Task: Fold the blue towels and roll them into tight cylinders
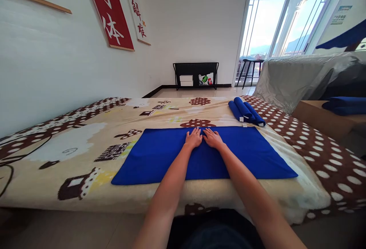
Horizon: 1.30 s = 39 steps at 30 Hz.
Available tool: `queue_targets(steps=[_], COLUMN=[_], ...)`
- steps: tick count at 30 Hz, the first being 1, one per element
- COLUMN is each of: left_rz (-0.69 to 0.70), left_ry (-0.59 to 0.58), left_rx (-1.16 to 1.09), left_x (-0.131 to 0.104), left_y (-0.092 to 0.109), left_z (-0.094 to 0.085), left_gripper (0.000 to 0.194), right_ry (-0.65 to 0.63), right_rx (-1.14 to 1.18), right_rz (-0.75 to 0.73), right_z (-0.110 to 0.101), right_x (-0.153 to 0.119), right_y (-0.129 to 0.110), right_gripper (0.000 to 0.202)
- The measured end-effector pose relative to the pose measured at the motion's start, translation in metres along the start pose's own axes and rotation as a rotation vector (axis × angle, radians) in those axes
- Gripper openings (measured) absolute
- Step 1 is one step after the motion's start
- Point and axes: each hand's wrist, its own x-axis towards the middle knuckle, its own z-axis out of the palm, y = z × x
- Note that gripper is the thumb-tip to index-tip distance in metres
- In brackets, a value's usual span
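Observation:
A blue towel [160,157] lies spread flat on the patterned blanket [85,127] in front of me. Near the middle of its far edge, my left hand [194,138] rests palm down with the fingers stretched out. Close beside it, my right hand [213,138] also lies flat on the cloth, fingers extended. Small gaps show between the two hands. A white tag sticks out from the towel's far edge, right of my right hand. Several rolled blue towels [246,112] are stacked just beyond the far right corner, with white tags showing.
A low black shelf [196,68] stands at the far wall. At right are a plastic-covered piece of furniture [291,74] and a cardboard box [317,119] with blue cloth [343,105] on it. A dark stool [250,66] is by the sliding door. The bed's near edge lies before me.

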Motion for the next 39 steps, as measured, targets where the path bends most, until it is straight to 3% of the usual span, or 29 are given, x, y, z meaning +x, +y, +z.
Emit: queue_targets(steps=[4,15,20,24,32,39], left_rz=[-0.072,-0.403,-0.489,-0.514,-0.500,-0.405], left_ry=[-0.012,0.008,0.013,0.024,0.088,0.228], left_rx=[0.005,0.120,0.141,0.142,0.140,0.187], left_x=[-0.005,-0.056,-0.068,-0.073,-0.079,-0.094], left_y=[-0.034,-0.178,-0.215,-0.225,-0.225,-0.199], left_z=[-0.014,-0.059,-0.069,-0.070,-0.068,-0.074], left_gripper=[0.062,0.067,0.072,0.076,0.075,0.065], right_ry=[0.001,0.002,0.023,0.040,0.112,0.226], right_rx=[-0.004,-0.086,-0.106,-0.108,-0.126,-0.167], right_rz=[0.082,0.309,0.421,0.502,0.529,0.466], right_z=[-0.008,-0.039,-0.045,-0.045,-0.040,-0.041], right_x=[-0.003,-0.048,-0.065,-0.070,-0.073,-0.081], right_y=[0.028,0.163,0.200,0.214,0.217,0.209], right_gripper=[0.061,0.060,0.066,0.070,0.070,0.065])
